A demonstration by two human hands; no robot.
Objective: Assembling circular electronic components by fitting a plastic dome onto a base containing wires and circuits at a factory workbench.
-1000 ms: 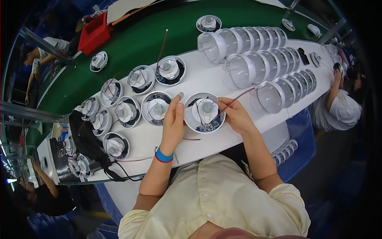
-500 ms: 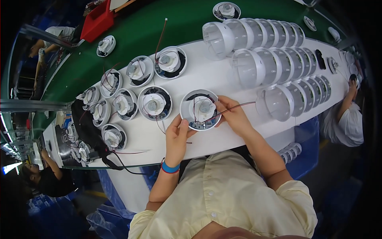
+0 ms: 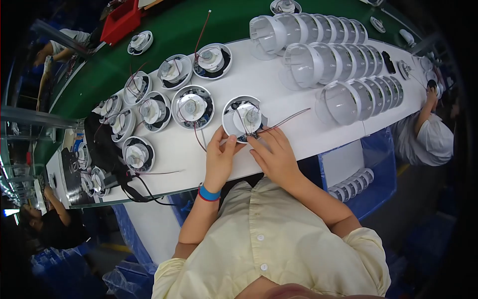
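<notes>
A round white housing (image 3: 230, 121) stands before me at the table's near edge, with a white disc-shaped part, a blue circuit board and thin wires inside. My left hand (image 3: 219, 155) grips its near-left rim, thumb on top. My right hand (image 3: 275, 157) is at the near-right rim, thumb and forefinger pinched together at the wires (image 3: 286, 119) by the circuit board. These red and black wires run out to the right past my fingers. The exact spot under the fingertips is partly hidden.
Several similar housings (image 3: 193, 107) stand to the left, near a black cloth-like bundle (image 3: 103, 154). Three rows of clear cylinders with white rims (image 3: 343, 102) lie at right. A green belt (image 3: 184, 22) runs behind; a red bin (image 3: 121, 22) sits far left. A blue-lined crate (image 3: 383, 169) is lower right.
My right hand has left the housing's right side and moved to its near edge, where the fingertips meet at the wires. The left hand keeps its hold. The whole view has shifted slightly.
</notes>
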